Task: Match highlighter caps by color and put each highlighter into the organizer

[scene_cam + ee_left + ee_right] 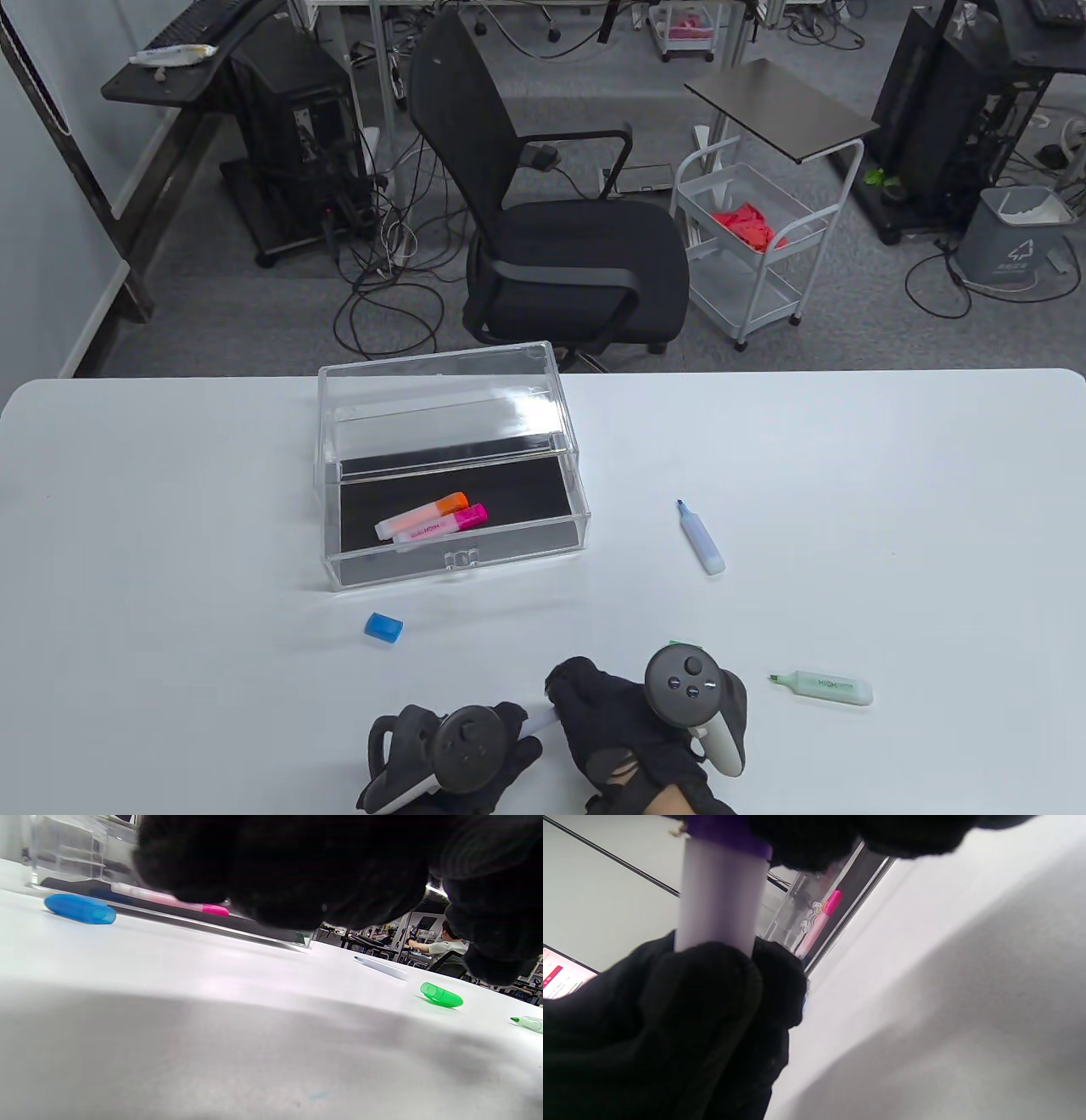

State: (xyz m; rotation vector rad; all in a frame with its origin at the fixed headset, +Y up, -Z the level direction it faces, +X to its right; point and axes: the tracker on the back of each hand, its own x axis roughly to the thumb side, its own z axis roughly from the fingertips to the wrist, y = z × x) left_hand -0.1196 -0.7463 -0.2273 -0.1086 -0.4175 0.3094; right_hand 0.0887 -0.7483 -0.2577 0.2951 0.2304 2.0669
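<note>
Near the table's front edge both hands hold one pale purple highlighter (539,723) between them. My left hand (501,737) grips its body (719,895). My right hand (570,689) pinches the purple cap (729,832) seated on its end. The clear organizer (327,475) has its drawer pulled out, with an orange highlighter (424,513) and a pink highlighter (441,525) inside. An uncapped blue highlighter (702,536) and an uncapped green highlighter (827,686) lie to the right. A blue cap (383,627) lies in front of the organizer. A green cap (441,995) lies by my right hand, almost hidden in the table view.
The white table (891,475) ends at its far edge, with a black office chair (560,246) and a white trolley (755,246) behind it. The drawer front (458,560) faces me.
</note>
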